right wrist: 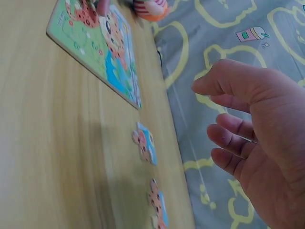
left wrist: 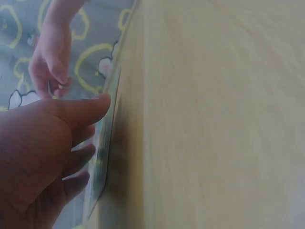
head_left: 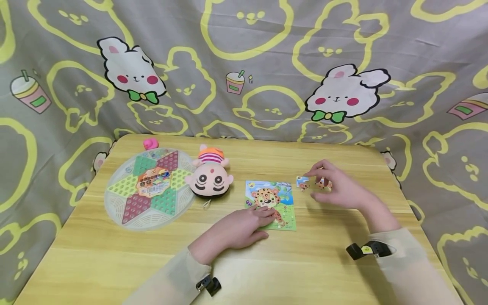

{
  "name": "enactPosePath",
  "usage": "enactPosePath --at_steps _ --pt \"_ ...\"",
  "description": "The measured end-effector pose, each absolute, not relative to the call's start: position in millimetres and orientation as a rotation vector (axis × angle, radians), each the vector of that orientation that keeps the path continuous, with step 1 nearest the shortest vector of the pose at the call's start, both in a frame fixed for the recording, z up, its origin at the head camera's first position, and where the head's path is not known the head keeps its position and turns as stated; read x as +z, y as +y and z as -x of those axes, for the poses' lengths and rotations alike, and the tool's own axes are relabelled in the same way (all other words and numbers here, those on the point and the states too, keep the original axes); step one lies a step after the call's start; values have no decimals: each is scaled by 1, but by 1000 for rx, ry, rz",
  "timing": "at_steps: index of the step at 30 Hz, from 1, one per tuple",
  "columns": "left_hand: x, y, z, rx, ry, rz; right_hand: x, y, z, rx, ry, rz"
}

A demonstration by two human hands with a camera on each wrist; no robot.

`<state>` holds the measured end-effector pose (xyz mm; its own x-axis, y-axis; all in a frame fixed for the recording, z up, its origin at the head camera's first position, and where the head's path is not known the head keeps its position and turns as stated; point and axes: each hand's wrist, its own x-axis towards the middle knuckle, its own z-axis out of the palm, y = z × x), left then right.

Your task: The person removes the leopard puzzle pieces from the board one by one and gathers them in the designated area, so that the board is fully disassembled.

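A jigsaw puzzle board [head_left: 285, 216] with a spotted leopard cub picture lies on the wooden table. My left hand [head_left: 244, 226] rests on its lower left part, fingers laid over the cub's body; in the left wrist view the thumb is near the board's edge. My right hand [head_left: 335, 188] hovers to the right of the board, thumb and fingers apart, holding nothing. Below it lie two loose puzzle pieces, a left puzzle piece [head_left: 303, 183] and a right puzzle piece [head_left: 325, 184], the latter partly hidden by the fingers. Both show apart from the hand in the right wrist view.
Left of the board a plush doll [head_left: 209, 180] lies face up, overlapping the edge of a round Chinese checkers board [head_left: 126, 212]. Behind that sits a pink rubber duck [head_left: 151, 144]. A patterned grey curtain [head_left: 267, 63] hangs along the table's back and sides.
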<state>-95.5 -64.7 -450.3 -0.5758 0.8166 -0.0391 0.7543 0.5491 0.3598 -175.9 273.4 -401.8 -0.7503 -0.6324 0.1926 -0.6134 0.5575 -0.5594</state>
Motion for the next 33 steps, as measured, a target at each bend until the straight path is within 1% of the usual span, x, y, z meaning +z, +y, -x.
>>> enactPosePath --at_steps 10,23,29,33 --pt "-453 -75 96 542 2538 -1252 -409 246 175 -963 2662 1084" --pt "-458 -82 97 592 2491 -1247 -429 186 176 -901 2517 1091" --pt "-456 -84 99 599 2445 -1221 -443 163 178 -849 2515 1147" --pt "-453 -83 99 565 2438 -1201 -445 152 176 -832 2530 1111"
